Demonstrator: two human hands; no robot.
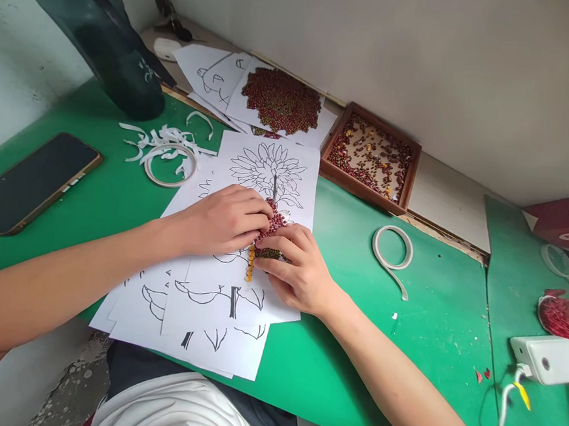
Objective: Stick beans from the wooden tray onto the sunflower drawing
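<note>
Green surface (446,285) held a tray (359,194) at two o'clock while left hand (229,218) and right hand (304,273), curled, grips unclear, seemingly arranged beans (278,221) that next needed light fingertips.

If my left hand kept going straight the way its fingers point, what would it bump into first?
Probably the small dark-red beans on the white paper sheet, right by the fingertips of your left hand, though exact depth is unclear.
</note>
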